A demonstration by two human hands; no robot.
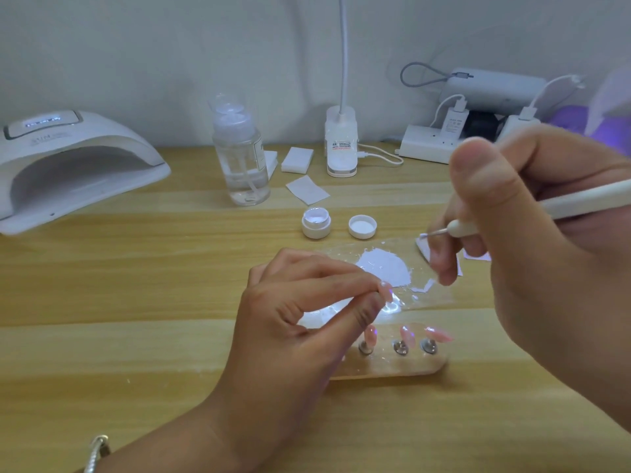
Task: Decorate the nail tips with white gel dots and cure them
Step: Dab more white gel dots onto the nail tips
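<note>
My left hand pinches a pink nail tip between thumb and fingers, lifted above a clear holder base. Three more pink nail tips stand on metal pegs in that base. My right hand grips a white dotting pen; its thin metal point carries a white blob and hovers over a clear palette sheet smeared with white gel. An open white gel jar and its lid sit just behind the palette.
A white curing lamp stands at the far left. A clear pump bottle, wipe pads, a desk-lamp base, a power strip with chargers and a violet-lit device line the back of the wooden table.
</note>
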